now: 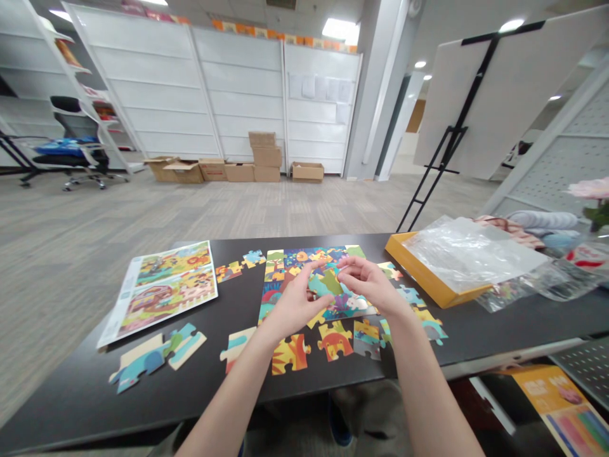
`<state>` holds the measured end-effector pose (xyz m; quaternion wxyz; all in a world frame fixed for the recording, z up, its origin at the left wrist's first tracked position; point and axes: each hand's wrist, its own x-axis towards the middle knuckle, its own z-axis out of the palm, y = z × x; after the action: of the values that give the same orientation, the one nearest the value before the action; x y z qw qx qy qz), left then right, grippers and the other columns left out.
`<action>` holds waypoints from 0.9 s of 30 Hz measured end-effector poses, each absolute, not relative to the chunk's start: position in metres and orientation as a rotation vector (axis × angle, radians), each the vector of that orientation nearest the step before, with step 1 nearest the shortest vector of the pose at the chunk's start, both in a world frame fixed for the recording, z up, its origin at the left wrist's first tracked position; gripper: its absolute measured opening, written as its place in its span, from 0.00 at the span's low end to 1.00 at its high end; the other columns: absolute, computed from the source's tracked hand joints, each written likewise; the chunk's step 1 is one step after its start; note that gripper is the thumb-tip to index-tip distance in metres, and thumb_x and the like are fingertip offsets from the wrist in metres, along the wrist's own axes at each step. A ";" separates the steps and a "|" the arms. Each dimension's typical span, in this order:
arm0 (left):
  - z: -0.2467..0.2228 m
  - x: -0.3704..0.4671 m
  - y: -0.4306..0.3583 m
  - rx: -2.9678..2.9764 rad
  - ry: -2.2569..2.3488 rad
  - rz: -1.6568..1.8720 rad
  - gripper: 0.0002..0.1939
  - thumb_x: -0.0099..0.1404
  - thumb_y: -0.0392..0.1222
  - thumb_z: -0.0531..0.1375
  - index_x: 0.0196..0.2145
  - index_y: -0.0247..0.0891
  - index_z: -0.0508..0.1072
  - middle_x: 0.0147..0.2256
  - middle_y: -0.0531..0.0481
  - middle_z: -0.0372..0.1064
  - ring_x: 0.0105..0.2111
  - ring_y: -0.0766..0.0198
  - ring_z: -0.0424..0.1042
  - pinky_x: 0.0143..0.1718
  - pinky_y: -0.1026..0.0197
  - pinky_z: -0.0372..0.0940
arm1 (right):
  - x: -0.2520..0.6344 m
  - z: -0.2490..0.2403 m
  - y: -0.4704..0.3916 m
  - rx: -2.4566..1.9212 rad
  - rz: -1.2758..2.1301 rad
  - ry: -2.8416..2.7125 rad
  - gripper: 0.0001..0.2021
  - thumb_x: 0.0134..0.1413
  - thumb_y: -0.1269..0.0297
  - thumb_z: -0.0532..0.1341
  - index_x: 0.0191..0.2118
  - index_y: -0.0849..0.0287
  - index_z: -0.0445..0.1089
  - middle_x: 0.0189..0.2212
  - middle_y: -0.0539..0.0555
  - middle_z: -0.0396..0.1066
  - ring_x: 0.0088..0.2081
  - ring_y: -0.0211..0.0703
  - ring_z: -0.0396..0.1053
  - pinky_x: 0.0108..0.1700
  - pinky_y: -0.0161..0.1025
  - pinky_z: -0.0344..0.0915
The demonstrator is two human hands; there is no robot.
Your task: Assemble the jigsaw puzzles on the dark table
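Both hands are over a colourful puzzle picture point(273, 289) on the dark table. My left hand point(299, 297) has its thumb and fingers spread apart, with nothing seen between them. To its right, my right hand point(367, 280) has its fingers bent together near a green and teal puzzle piece point(328, 282); whether it grips anything is too small to make out. Loose pieces lie nearer me, among them an orange and yellow one point(290, 354), one with a red-orange face point(335, 341) and a blue and yellow one point(366, 338).
A printed picture sheet point(171, 289) lies at the left, with joined pieces point(143, 363) in front of it. An orange box lid point(423, 270) with clear plastic point(476, 254) stands at the right. More pieces point(431, 324) lie right of my right hand.
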<state>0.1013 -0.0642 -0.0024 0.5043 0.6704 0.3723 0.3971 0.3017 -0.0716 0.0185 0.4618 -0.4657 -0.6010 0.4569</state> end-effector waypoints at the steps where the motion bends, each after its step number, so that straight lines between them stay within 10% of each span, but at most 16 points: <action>1: -0.003 0.102 -0.064 1.671 0.931 0.939 0.31 0.58 0.43 0.67 0.58 0.42 0.67 0.34 0.53 0.74 0.24 0.67 0.70 0.25 0.65 0.64 | 0.300 0.019 -0.071 -1.144 1.115 -1.482 0.15 0.53 0.53 0.68 0.40 0.56 0.69 0.23 0.45 0.67 0.24 0.34 0.61 0.27 0.35 0.57; 10: -0.004 0.110 -0.056 1.475 0.912 1.004 0.16 0.60 0.53 0.65 0.33 0.37 0.71 0.29 0.54 0.66 0.29 0.65 0.70 0.32 0.61 0.70 | 0.299 0.012 -0.070 -1.086 1.151 -1.539 0.17 0.50 0.57 0.70 0.43 0.56 0.69 0.31 0.49 0.73 0.30 0.37 0.67 0.33 0.37 0.62; 18: -0.011 0.107 -0.055 1.565 0.934 0.961 0.31 0.58 0.45 0.68 0.57 0.39 0.64 0.24 0.61 0.59 0.21 0.71 0.61 0.24 0.68 0.59 | 0.300 0.013 -0.067 -1.143 1.035 -1.402 0.18 0.52 0.55 0.68 0.46 0.57 0.68 0.27 0.48 0.74 0.28 0.37 0.67 0.32 0.36 0.60; 27: -0.011 0.104 -0.057 2.030 1.057 0.998 0.32 0.56 0.34 0.65 0.59 0.45 0.65 0.54 0.45 0.67 0.38 0.61 0.74 0.41 0.56 0.72 | 0.304 0.005 -0.063 -1.240 0.961 -1.395 0.18 0.50 0.54 0.69 0.42 0.58 0.70 0.27 0.50 0.75 0.28 0.39 0.69 0.30 0.36 0.59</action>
<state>0.1039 -0.0573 -0.0106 0.3167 0.7712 0.4016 0.3791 0.3044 -0.0632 0.0050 0.4980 -0.5122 -0.5763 0.3969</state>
